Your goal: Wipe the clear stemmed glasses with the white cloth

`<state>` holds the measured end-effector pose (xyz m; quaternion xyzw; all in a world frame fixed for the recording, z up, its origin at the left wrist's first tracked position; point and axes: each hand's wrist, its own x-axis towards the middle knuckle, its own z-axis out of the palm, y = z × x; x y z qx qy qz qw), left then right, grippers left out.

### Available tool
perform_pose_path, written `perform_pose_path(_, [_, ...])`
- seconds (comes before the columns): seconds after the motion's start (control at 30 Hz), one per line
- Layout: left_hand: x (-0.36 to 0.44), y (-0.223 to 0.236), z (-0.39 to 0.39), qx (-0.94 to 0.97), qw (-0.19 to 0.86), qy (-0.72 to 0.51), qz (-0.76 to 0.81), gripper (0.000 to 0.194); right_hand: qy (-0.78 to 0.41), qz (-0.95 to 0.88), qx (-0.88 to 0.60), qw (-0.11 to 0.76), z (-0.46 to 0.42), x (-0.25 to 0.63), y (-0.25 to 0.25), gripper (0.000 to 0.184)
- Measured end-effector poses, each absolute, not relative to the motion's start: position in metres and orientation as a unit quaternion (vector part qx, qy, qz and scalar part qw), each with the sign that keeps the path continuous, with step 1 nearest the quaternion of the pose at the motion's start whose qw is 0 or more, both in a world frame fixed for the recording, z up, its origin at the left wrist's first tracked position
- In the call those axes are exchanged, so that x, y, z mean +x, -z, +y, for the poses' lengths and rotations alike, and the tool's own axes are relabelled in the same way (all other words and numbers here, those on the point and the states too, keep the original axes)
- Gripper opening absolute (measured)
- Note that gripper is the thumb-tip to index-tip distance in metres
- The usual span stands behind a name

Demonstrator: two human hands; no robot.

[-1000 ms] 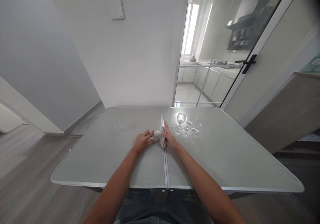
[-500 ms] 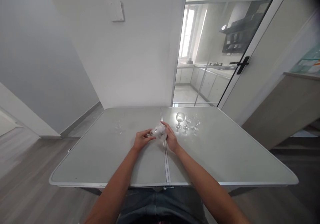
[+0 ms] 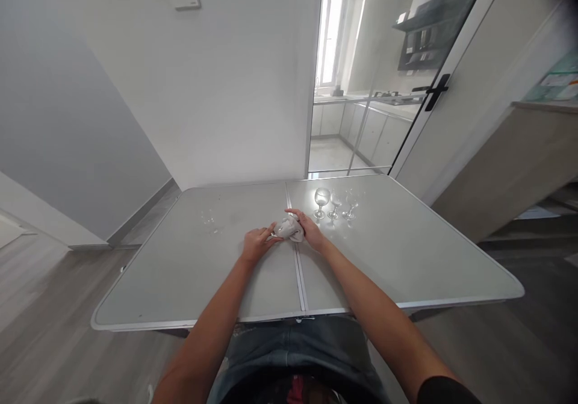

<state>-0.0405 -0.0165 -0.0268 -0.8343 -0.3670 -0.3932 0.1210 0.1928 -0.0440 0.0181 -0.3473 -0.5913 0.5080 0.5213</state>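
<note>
My left hand (image 3: 256,242) pinches the stem or foot of a small clear glass (image 3: 276,232) just above the grey table (image 3: 189,271). My right hand (image 3: 309,232) is closed around a white cloth (image 3: 291,228) wrapped over the bowl of that glass. Most of the glass is hidden by the cloth. Both hands meet at the table's centre seam (image 3: 298,271).
Three stemmed glasses (image 3: 334,203) stand in a row just right of my hands. Another small clear glass (image 3: 208,218) sits to the left. A white wall rises behind the table, with a glass sliding door (image 3: 383,73) at the right.
The hands, the cloth and the wrapped glass have stayed at the table's seam, with the cloth turning round the glass. The camera has tilted a little.
</note>
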Motion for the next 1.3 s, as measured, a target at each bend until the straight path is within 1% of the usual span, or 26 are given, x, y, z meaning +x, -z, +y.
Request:
perform_pose_path(0.07, [-0.038, 0.026, -0.017, -0.831, 0.121, 0.399, -0.367, 0.05, -0.541, -0.551, -0.327, 0.544, -0.046, 0.195, -0.022, 0.074])
perform_pose_path(0.13, [-0.035, 0.025, -0.018, -0.829, 0.109, 0.401, -0.374, 0.049, -0.537, -0.559, -0.317, 0.547, -0.047, 0.196, -0.025, 0.073])
perform_pose_path(0.2, [-0.034, 0.023, -0.02, -0.83, 0.087, 0.398, -0.381, 0.047, -0.485, -0.624, -0.329, 0.518, -0.046, 0.197, -0.026, 0.071])
perform_pose_path(0.27, [-0.034, 0.021, -0.022, -0.832, 0.061, 0.395, -0.385, 0.045, -0.419, -0.694, -0.356, 0.466, -0.046, 0.196, -0.026, 0.072])
perform_pose_path(0.33, [-0.035, 0.02, -0.023, -0.831, 0.044, 0.392, -0.393, 0.044, -0.387, -0.727, -0.381, 0.42, -0.045, 0.194, -0.026, 0.072])
perform_pose_path(0.37, [-0.037, 0.02, -0.023, -0.83, 0.041, 0.39, -0.398, 0.044, -0.386, -0.725, -0.391, 0.414, -0.045, 0.192, -0.026, 0.069])
perform_pose_path(0.43, [-0.039, 0.02, -0.02, -0.826, 0.036, 0.389, -0.406, 0.047, -0.413, -0.694, -0.397, 0.436, -0.046, 0.19, -0.026, 0.064])
perform_pose_path(0.57, [-0.039, 0.02, -0.013, -0.818, 0.028, 0.406, -0.407, 0.053, -0.495, -0.592, -0.356, 0.526, -0.046, 0.189, -0.023, 0.059])
perform_pose_path(0.67, [-0.035, 0.02, -0.013, -0.817, 0.042, 0.41, -0.403, 0.053, -0.483, -0.58, -0.342, 0.559, -0.045, 0.19, -0.022, 0.063])
perform_pose_path(0.7, [-0.034, 0.02, -0.014, -0.818, 0.049, 0.408, -0.402, 0.053, -0.466, -0.601, -0.345, 0.55, -0.045, 0.19, -0.022, 0.065])
perform_pose_path(0.77, [-0.034, 0.019, -0.016, -0.822, 0.066, 0.399, -0.4, 0.05, -0.432, -0.657, -0.358, 0.504, -0.045, 0.19, -0.024, 0.069])
perform_pose_path(0.83, [-0.037, 0.018, -0.017, -0.828, 0.075, 0.387, -0.399, 0.049, -0.415, -0.688, -0.372, 0.465, -0.046, 0.188, -0.026, 0.069])
perform_pose_path(0.93, [-0.042, 0.016, -0.016, -0.831, 0.062, 0.38, -0.402, 0.05, -0.445, -0.662, -0.37, 0.476, -0.049, 0.187, -0.029, 0.06])
perform_pose_path(1.03, [-0.044, 0.016, -0.016, -0.83, 0.044, 0.389, -0.398, 0.052, -0.487, -0.61, -0.361, 0.511, -0.051, 0.189, -0.028, 0.063])
perform_pose_path(1.1, [-0.044, 0.015, -0.018, -0.831, 0.042, 0.389, -0.395, 0.051, -0.476, -0.615, -0.358, 0.518, -0.051, 0.189, -0.026, 0.061])
perform_pose_path(1.2, [-0.047, 0.013, -0.019, -0.836, 0.044, 0.374, -0.399, 0.048, -0.438, -0.665, -0.351, 0.493, -0.049, 0.186, -0.023, 0.057])
perform_pose_path(1.3, [-0.051, 0.013, -0.018, -0.833, 0.045, 0.368, -0.411, 0.049, -0.468, -0.66, -0.349, 0.473, -0.047, 0.181, -0.022, 0.058])
